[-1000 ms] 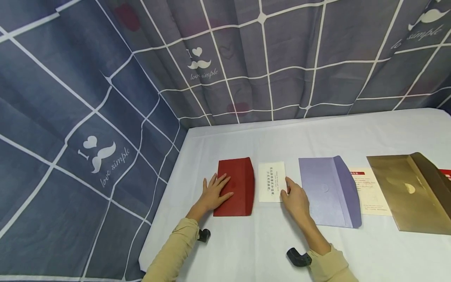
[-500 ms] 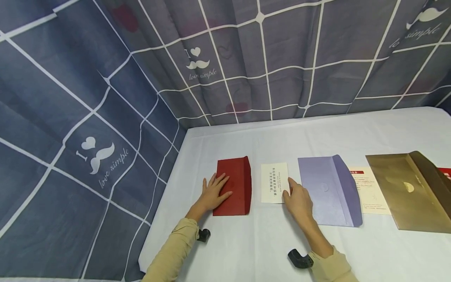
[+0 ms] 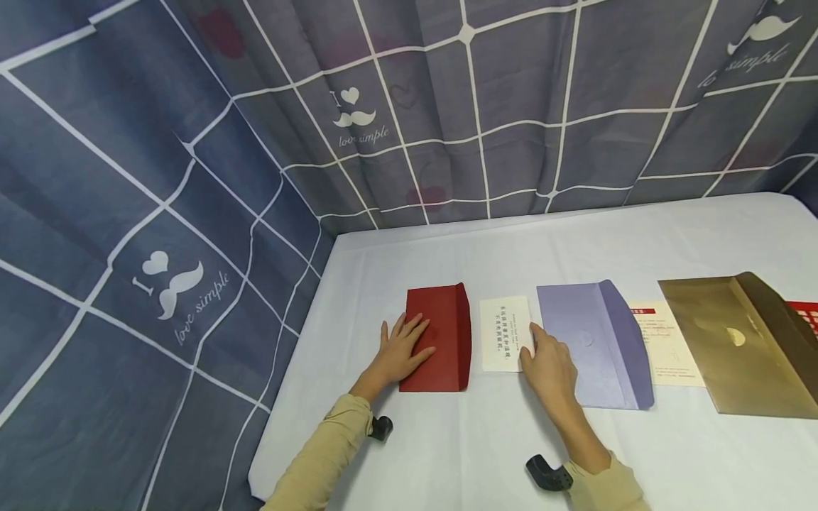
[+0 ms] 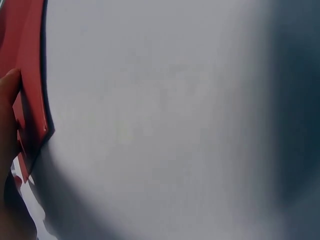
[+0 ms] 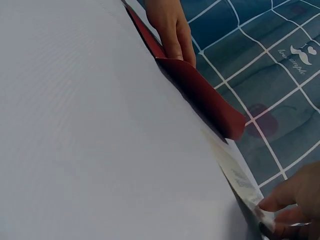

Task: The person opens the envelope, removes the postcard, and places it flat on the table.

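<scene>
My left hand [image 3: 396,353] lies flat with spread fingers on a red envelope [image 3: 441,301], whose flap [image 3: 464,341] stands unfolded along its right side. A cream card [image 3: 498,333] with printed characters lies just right of that flap, a narrow strip of cloth between them. At the card's right edge, my right hand [image 3: 552,365] pinches it between thumb and fingers. The right wrist view shows the card [image 5: 237,177] held at its near end, with the flap raised beyond it. Only part of the left hand [image 4: 7,115] and the envelope's corner appear in the left wrist view.
Right of the card lie a lilac envelope [image 3: 578,341], a printed cream sheet [image 3: 671,348] and a gold envelope [image 3: 722,348], with a red printed piece [image 3: 808,312] at the edge. A white cloth [image 3: 415,248] covers the table; a grey-blue checked curtain [image 3: 441,106] hangs behind and left.
The left hand has slid the red envelope a little to the right. The right hand, still gripping the card, has also moved slightly right, nearer the lilac envelope.
</scene>
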Tool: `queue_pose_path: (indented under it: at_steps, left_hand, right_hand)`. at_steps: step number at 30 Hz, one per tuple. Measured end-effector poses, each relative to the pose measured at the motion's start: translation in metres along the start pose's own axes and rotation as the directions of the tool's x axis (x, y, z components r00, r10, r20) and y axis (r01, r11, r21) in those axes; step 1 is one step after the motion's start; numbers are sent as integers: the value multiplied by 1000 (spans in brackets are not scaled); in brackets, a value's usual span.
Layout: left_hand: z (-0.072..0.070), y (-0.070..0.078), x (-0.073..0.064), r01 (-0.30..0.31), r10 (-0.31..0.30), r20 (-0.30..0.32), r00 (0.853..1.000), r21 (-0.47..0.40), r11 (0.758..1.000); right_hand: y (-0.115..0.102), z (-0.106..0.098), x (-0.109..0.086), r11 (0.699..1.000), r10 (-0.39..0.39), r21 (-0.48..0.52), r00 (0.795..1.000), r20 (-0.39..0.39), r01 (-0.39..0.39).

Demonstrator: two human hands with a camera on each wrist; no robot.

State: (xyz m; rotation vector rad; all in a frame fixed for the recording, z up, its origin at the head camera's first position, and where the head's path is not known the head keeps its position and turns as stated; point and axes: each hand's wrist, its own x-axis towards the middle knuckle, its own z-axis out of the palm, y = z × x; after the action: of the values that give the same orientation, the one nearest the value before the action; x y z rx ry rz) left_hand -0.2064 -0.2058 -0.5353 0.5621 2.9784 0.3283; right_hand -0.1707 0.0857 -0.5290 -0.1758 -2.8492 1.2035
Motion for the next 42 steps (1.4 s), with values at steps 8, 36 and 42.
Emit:
queue_pose_path:
  at_steps: [8, 36, 42]
  left_hand:
    - [3, 6, 2, 9, -9, -6, 1000, 14, 1000]
    - [10, 41, 15, -14, 14, 2, 1000, 74, 997]
    - [7, 40, 14, -22, 22, 2, 1000, 78, 997]
  right_hand:
    - [2, -7, -2, 998, 2, -60, 1000, 8, -2]
    - [6, -8, -3, 999, -29, -38, 999, -38, 28]
    - [6, -7, -3, 999, -36, -14, 998, -56, 35]
